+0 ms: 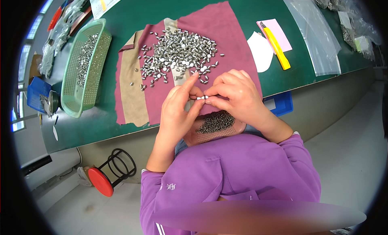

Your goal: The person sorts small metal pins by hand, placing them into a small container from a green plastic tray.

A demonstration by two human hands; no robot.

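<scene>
Fingertips of my left hand (178, 103) and my right hand (236, 91) meet over the near edge of a maroon cloth with beige stripes (218, 21). Small shiny metal cylinders (201, 98) are pinched between them, partly hidden by the fingers. Both hands are closed in a pinch. Beyond them, a loose heap of similar metal pieces (182, 49) spreads over the cloth, some showing white round ends. Below my hands, a pink perforated basket (194, 139) rests at my lap with many more small metal pieces (216, 122) in it.
A green basket (103, 45) with metal parts stands left on the green table (141, 6). To the right lie a yellow utility knife (277, 49), pink paper (281, 29), white paper (259, 53) and clear plastic bags (319, 41). A red stool (101, 181) is on the floor.
</scene>
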